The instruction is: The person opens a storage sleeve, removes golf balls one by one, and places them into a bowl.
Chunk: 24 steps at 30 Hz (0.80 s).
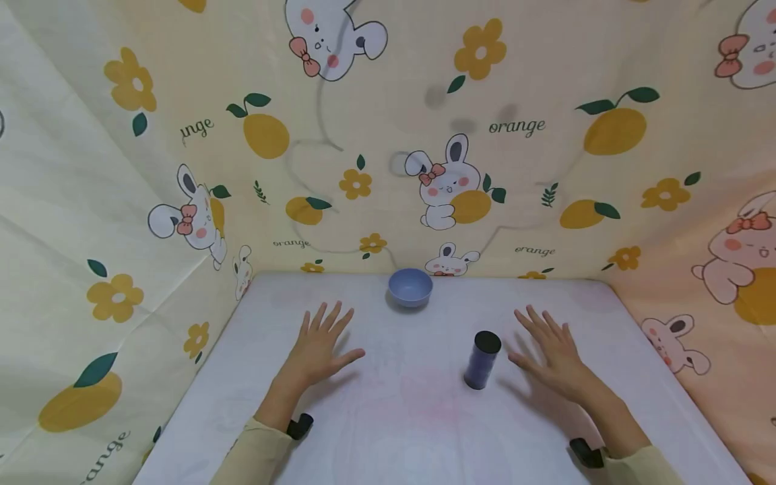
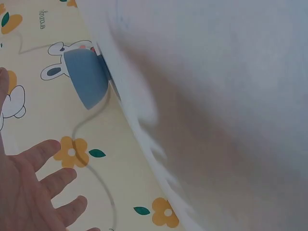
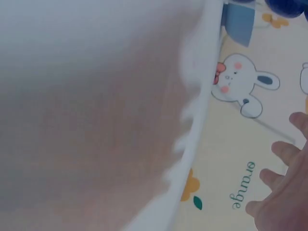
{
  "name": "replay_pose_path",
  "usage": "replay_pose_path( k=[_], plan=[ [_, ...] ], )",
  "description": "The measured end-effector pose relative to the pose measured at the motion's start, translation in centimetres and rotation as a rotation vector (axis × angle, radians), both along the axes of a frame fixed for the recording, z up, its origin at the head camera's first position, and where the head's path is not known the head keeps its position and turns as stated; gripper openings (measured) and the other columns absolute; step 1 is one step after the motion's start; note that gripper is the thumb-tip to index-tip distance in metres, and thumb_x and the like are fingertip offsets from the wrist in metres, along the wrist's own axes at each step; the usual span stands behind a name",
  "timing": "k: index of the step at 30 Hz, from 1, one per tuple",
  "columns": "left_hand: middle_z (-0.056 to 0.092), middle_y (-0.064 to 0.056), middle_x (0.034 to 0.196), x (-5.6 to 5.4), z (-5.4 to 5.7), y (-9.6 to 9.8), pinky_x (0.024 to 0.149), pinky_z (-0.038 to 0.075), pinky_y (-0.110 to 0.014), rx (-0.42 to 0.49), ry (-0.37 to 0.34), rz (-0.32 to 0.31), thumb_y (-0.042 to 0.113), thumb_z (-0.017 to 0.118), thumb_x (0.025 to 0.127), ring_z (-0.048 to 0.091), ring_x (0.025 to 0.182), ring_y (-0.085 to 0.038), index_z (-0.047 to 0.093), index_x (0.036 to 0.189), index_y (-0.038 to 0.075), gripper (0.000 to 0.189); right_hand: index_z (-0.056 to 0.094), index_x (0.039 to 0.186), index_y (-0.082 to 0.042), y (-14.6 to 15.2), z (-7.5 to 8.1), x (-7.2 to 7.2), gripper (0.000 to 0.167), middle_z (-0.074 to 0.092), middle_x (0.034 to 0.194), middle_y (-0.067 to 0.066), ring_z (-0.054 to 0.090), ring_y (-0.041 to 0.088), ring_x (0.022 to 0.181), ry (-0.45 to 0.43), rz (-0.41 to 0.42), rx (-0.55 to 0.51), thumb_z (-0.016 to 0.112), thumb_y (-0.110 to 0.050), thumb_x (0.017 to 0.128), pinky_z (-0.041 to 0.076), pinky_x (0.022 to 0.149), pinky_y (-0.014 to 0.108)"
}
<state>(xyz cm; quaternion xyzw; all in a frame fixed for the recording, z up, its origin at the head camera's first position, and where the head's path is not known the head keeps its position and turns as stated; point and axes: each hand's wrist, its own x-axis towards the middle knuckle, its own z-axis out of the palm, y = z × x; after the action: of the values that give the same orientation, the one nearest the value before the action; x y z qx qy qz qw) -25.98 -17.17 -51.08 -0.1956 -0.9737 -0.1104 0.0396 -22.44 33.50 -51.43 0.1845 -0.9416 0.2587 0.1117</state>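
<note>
Both hands hover over the white table with fingers spread and nothing held. My left hand (image 1: 319, 347) is at the left of the head view, its palm and fingers (image 2: 41, 156) showing at the left edge of the left wrist view. Close beside the fingertips of my right hand (image 1: 553, 357) stands an upright dark blue cylinder (image 1: 481, 364) with a black top; they do not touch. A blue bowl (image 1: 410, 288) sits at the table's back edge, between and beyond the hands. In the right wrist view, the bowl (image 3: 239, 24) is partly cut off at the top.
The white tabletop (image 1: 400, 431) spreads beneath both hands. Cloth (image 1: 388, 222) printed with rabbits, flowers and oranges hangs behind the table and along its left and right sides. Black straps with small devices sit at both wrists (image 1: 300, 426).
</note>
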Motion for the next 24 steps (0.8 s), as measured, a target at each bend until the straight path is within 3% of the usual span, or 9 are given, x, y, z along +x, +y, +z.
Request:
replay_pose_path(
  k=[9,15,24],
  plan=[
    [0.015,-0.01,0.18,0.4,-0.2,0.8,0.129,0.005,-0.069,-0.012,-0.025,-0.016,0.081,0.05,0.098,0.007,0.165,-0.041,0.025,0.172,0.025,0.097,0.029,0.171,-0.024,-0.9,-0.2,0.7,0.084,0.017,0.178,0.016,0.008,0.05,0.162,-0.026,0.074,-0.021,0.074,-0.039,0.102,-0.015,0.128,0.063],
    [0.016,-0.008,0.179,0.6,-0.1,1.4,0.129,0.007,-0.069,-0.011,-0.005,-0.022,0.082,0.051,0.097,0.009,0.165,-0.04,0.026,0.172,0.026,0.097,0.033,0.17,-0.022,-1.5,-0.5,0.8,0.088,0.019,0.178,0.014,0.009,0.046,0.163,-0.018,0.112,-0.047,0.08,-0.038,0.097,-0.012,0.13,0.058],
    [0.017,-0.009,0.179,0.8,0.1,2.5,0.129,0.009,-0.069,0.001,0.0,-0.06,0.08,0.052,0.098,0.009,0.165,-0.04,0.027,0.172,0.027,0.095,0.043,0.164,-0.014,-2.6,-1.0,1.0,0.093,0.037,0.171,0.018,0.02,0.048,0.16,0.024,0.176,-0.094,0.091,-0.036,0.087,-0.004,0.133,0.051]
  ],
)
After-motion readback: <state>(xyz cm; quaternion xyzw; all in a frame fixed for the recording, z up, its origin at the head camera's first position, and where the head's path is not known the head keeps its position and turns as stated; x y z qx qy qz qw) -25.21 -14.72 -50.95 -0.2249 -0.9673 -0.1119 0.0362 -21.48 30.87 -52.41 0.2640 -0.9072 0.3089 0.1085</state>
